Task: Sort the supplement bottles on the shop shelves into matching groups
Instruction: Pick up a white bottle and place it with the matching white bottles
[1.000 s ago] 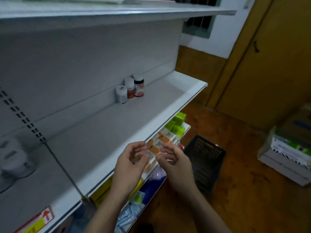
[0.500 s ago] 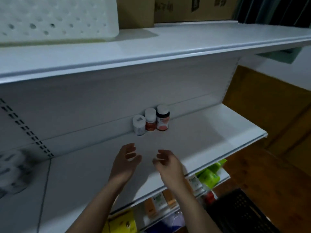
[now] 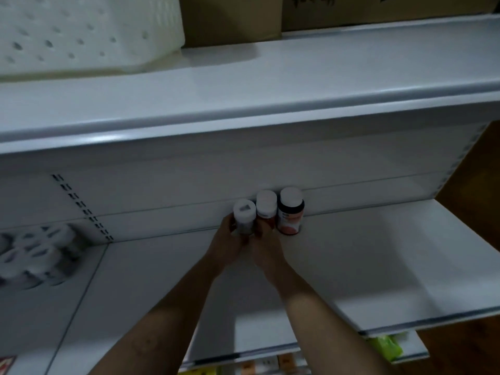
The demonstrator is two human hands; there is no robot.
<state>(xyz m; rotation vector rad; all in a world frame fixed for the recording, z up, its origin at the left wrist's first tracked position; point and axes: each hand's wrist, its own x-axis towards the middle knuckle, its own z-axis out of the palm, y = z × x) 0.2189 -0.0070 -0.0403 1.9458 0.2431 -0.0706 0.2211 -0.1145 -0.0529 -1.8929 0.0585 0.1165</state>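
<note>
Three supplement bottles stand in a row against the back panel of the middle shelf. My left hand grips the white bottle at the left end. My right hand grips the white-capped orange bottle in the middle. At the right end a dark bottle with an orange label stands untouched beside my right hand. A blurred cluster of white bottles sits on the same shelf at the far left.
Above, the upper shelf carries a white perforated basket and cardboard boxes. Below the shelf's front edge, green and orange packets show on a lower shelf.
Both hands have moved forward from the shelf's front to the bottle row and closed round the two left bottles. The camera has tilted up and nearer to the shelf.
</note>
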